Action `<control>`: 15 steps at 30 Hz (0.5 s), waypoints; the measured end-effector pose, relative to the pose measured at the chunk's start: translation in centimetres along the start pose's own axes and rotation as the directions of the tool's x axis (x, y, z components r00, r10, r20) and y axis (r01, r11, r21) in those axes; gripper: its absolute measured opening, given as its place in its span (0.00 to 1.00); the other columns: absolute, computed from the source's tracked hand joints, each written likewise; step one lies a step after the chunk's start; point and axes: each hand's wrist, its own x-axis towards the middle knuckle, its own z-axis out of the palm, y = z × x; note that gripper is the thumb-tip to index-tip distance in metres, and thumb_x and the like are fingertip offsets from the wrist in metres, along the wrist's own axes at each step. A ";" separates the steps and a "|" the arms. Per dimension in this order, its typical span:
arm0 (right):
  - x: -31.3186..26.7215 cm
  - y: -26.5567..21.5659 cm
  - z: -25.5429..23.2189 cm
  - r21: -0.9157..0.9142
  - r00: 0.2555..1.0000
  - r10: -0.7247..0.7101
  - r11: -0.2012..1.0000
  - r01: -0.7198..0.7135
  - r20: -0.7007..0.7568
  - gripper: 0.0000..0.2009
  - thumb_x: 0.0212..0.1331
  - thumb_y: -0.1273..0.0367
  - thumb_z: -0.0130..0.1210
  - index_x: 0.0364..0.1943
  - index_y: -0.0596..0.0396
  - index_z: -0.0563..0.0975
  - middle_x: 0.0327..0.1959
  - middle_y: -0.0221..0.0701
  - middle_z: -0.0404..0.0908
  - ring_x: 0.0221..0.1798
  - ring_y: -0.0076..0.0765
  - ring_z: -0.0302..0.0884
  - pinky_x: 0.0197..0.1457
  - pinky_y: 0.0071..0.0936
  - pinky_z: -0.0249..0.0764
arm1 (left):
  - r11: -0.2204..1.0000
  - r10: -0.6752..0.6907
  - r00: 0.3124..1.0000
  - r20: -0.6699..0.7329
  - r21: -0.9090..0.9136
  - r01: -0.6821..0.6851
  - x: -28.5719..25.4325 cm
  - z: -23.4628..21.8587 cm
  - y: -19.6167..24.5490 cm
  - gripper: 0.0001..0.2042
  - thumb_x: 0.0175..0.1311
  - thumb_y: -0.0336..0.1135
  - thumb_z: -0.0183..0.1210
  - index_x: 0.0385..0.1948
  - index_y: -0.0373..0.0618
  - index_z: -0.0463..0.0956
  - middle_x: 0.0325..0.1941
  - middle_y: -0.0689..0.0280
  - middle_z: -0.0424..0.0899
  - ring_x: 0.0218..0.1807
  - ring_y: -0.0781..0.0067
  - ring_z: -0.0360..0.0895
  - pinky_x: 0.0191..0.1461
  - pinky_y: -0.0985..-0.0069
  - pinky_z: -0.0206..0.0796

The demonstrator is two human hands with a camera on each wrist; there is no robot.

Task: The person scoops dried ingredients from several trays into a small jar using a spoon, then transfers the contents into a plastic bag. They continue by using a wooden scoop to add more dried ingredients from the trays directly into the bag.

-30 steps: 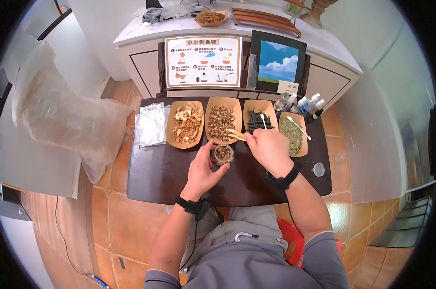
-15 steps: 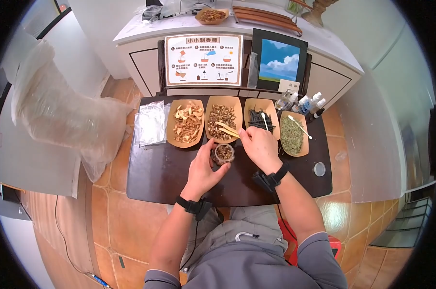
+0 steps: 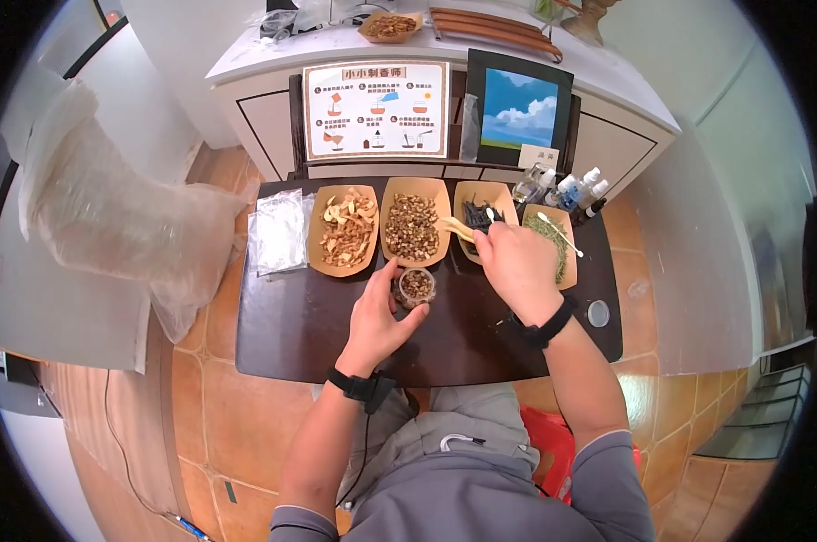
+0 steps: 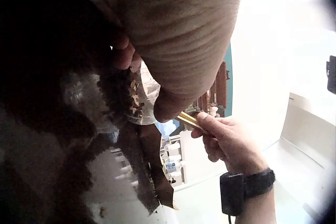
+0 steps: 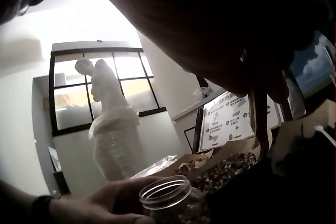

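Observation:
My left hand [image 3: 378,316] holds a small clear jar [image 3: 416,288] upright on the dark table, thumb on one side and fingers on the other. Brown chopped pieces fill part of the jar, and its mouth is uncovered in the right wrist view. My right hand [image 3: 519,266] pinches a pair of wooden tweezers [image 3: 460,229], whose tips point left, between the paper tray [image 3: 438,191] of brown pieces and the tray [image 3: 468,191] of black strips. The right hand partly covers the tray of green dried herb [image 3: 557,230].
A tray of pale wood-like slices [image 3: 350,226] and silver bags [image 3: 278,233] lie at left. Spray bottles [image 3: 566,191] stand at the back right, behind the herb. A clear round lid [image 3: 598,313] lies near the right edge. An instruction board [image 3: 377,110] and a sky picture [image 3: 519,107] stand behind.
My right hand has moved right with the tweezers, whose tips have left the brown pieces for the gap beside the black strips. The left hand and jar have stayed put.

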 end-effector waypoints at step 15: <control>0.0 -1.9 3.6 0.185 0.998 -0.050 0.982 0.044 0.033 0.18 0.74 0.56 0.59 0.29 0.53 0.84 0.26 0.37 0.87 0.30 0.51 0.88 0.34 0.46 0.83 | 1.000 -0.009 1.000 0.001 0.007 0.009 0.1 -0.1 0.2 0.44 0.54 0.36 0.79 0.76 0.39 0.67 0.58 0.65 0.82 0.34 0.74 0.72 0.41 0.75 0.73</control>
